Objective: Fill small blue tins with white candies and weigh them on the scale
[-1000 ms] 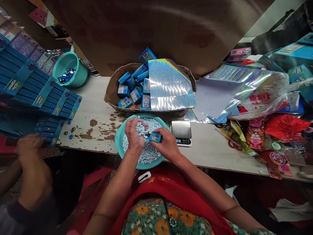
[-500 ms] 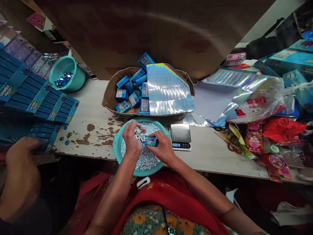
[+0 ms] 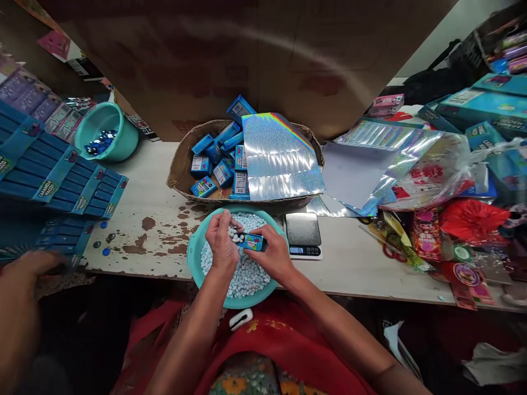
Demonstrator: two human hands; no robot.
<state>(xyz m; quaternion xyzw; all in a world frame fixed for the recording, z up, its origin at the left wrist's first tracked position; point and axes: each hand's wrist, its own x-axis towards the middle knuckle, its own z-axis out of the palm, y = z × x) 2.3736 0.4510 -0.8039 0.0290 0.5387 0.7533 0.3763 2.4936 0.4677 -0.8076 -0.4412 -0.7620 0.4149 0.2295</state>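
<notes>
Over a turquoise basin (image 3: 191,258) of small pale candies (image 3: 247,280), both my hands are close together. My left hand (image 3: 223,241) is cupped round some of the candies, its fingers curled. Gripped in my right hand (image 3: 274,252) is a small blue candy box (image 3: 252,242), tilted on its side with one end against the candies in my left palm. Whether candies are inside the box cannot be seen. To the right of the basin lies a small digital scale (image 3: 303,233) with a lit display.
Behind the basin stands a cut-down cardboard box (image 3: 177,175) with several blue boxes and a holographic sheet (image 3: 280,159). A turquoise bucket (image 3: 127,140) and stacked blue cartons (image 3: 78,186) are at left. A co-worker's hand (image 3: 39,263) reaches in there. Packets (image 3: 428,236) clutter the right.
The blue box has turned to lie flatter against my left hand. The co-worker's hand has moved slightly left and down. The view has shifted a little.
</notes>
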